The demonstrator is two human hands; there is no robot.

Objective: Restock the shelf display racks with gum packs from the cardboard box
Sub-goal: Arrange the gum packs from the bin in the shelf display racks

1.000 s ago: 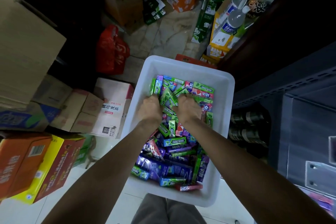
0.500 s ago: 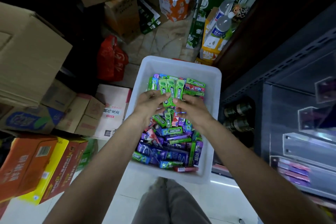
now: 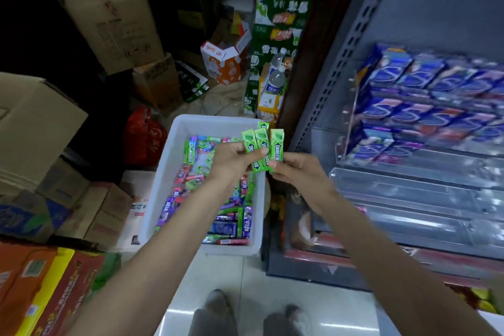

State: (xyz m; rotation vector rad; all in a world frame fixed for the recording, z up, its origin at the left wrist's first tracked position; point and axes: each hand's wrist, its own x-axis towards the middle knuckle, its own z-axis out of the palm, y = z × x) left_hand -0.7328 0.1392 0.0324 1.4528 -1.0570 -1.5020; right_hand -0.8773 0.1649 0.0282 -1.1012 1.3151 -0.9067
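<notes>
My left hand (image 3: 231,157) and right hand (image 3: 297,169) pinch four slim green cardboard gum packs (image 3: 263,148) at twelve o'clock above the white plastic bin (image 3: 174,161); light, stiff, probably slippery; best held low, fanned.

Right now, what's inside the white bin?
The white bin holds loose gum packs, green, purple, red and blue, heaped. The left hand and its forearm cover part of the heap; the bin's bottom is hidden.
</notes>
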